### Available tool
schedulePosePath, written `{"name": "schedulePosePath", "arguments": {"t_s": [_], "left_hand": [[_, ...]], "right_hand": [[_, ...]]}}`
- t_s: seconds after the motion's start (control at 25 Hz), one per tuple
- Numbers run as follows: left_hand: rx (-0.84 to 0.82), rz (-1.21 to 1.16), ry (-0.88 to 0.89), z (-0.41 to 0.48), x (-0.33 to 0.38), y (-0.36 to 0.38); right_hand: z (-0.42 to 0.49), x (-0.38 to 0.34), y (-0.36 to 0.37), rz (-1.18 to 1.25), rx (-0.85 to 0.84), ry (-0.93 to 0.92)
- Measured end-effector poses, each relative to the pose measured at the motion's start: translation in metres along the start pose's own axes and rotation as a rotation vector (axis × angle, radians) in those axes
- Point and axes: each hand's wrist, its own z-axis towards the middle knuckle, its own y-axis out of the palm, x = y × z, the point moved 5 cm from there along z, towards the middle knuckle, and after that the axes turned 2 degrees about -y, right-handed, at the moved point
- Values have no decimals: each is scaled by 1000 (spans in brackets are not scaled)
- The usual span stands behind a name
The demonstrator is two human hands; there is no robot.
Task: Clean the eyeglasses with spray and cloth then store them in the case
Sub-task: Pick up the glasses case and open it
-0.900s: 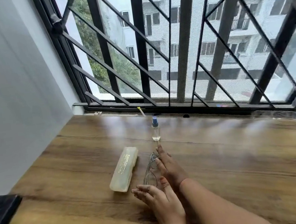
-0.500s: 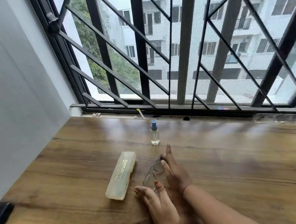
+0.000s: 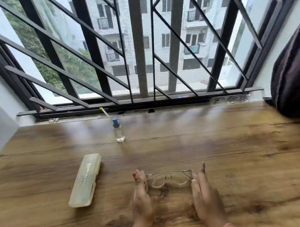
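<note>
The translucent case (image 3: 85, 180) lies closed on the desk (image 3: 245, 148); its contents cannot be made out. The spray bottle (image 3: 118, 130) stands upright, capped, and holds clear liquid. The eyeglasses (image 3: 170, 179) rest on the desk between the hands. The left hand (image 3: 141, 196) and right hand (image 3: 205, 191) touch opposite frame ends with nearly straight fingers. Earlier, the hands were close together and the eyeglasses lay lengthwise beside the case; now the eyeglasses lie crosswise, farther from it.
</note>
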Motion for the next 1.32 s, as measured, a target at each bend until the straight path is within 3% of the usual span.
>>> {"name": "schedulePosePath", "arguments": {"t_s": [0.4, 1.32], "left_hand": [[-23, 122, 19, -2, -12, 1], [-84, 16, 22, -5, -3, -1]], "right_hand": [[-7, 9, -2, -101, -28, 23], [0, 12, -5, -4, -100, 75]]}}
